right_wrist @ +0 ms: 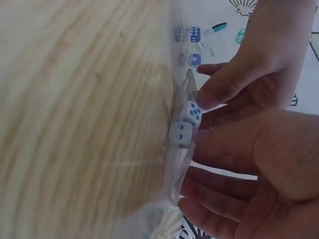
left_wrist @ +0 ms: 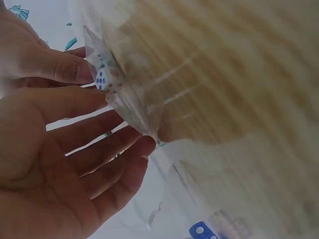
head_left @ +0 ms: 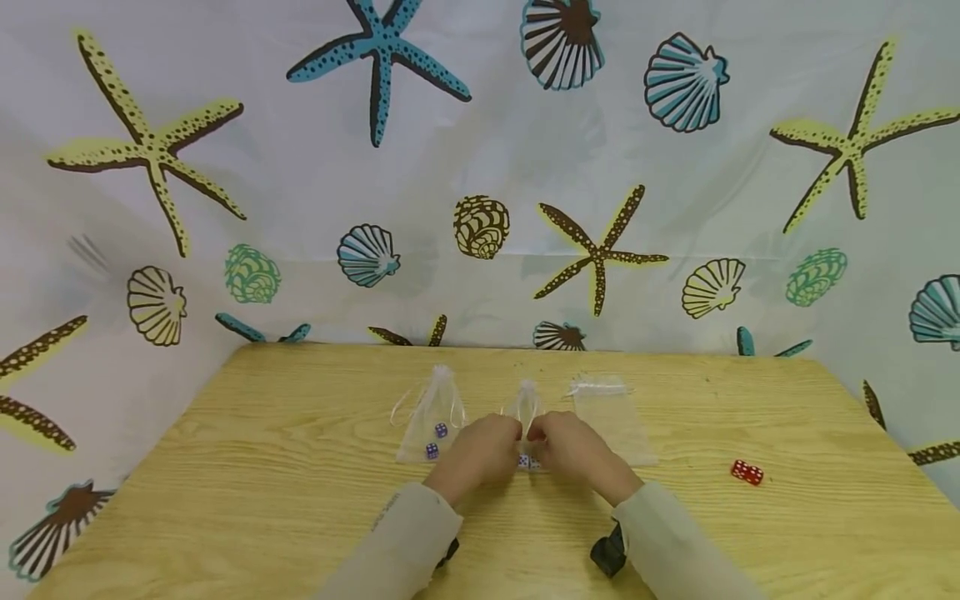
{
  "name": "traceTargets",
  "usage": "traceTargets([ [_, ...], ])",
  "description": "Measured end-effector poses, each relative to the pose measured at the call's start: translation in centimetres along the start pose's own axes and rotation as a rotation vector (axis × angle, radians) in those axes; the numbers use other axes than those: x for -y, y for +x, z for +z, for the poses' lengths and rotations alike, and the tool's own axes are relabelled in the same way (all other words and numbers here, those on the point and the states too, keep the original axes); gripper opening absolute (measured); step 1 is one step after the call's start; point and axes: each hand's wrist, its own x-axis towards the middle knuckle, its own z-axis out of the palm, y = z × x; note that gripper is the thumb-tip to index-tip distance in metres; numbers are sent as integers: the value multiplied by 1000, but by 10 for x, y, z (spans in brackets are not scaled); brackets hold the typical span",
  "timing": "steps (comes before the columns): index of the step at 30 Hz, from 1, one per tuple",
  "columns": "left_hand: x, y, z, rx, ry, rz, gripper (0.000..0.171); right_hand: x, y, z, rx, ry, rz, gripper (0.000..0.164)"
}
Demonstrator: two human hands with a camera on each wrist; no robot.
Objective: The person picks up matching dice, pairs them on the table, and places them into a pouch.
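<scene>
In the head view, a small sheer white drawstring pouch (head_left: 527, 400) lies mid-table between both hands. At its lower end are two white dice with blue pips (right_wrist: 180, 133), seen through the fabric in the right wrist view. The left hand (head_left: 486, 450) holds the pouch's left side, its thumb by a die (left_wrist: 110, 78) and its other fingertips at the pouch's edge. From the other side, the right hand (head_left: 573, 446) grips the pouch, thumb and fingertips right at its edge. The upper fingers are partly hidden behind the hands.
To the left lies a sheer pouch (head_left: 417, 448) with two blue dice (head_left: 441, 430) showing on it. Another flat sheer pouch (head_left: 615, 425) lies to the right. Red dice (head_left: 747, 472) sit farther right on the wooden table (head_left: 300, 433). A shell-patterned curtain (head_left: 420, 175) borders the table.
</scene>
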Motion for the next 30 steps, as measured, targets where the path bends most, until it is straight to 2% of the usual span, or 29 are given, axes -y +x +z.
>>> traceTargets([
  [6,-1,-4,-4,-23,74,29,11,-2,-6,-9,30,-27,-6,22],
  [10,-4,-6,-12,-63,126,58,8,-3,-13,-21,-1,-61,-7,27],
  [15,-8,-7,-20,-126,165,82,15,-12,-30,-36,-67,-121,-21,24],
  [20,-17,5,-22,-179,161,159,18,-36,-55,-57,-116,-193,3,23],
  [24,-30,17,-21,-201,165,215,26,-58,-75,-73,-143,-234,47,24],
  [30,-52,37,-15,-174,161,287,29,-91,-103,-89,-180,-237,132,26],
])
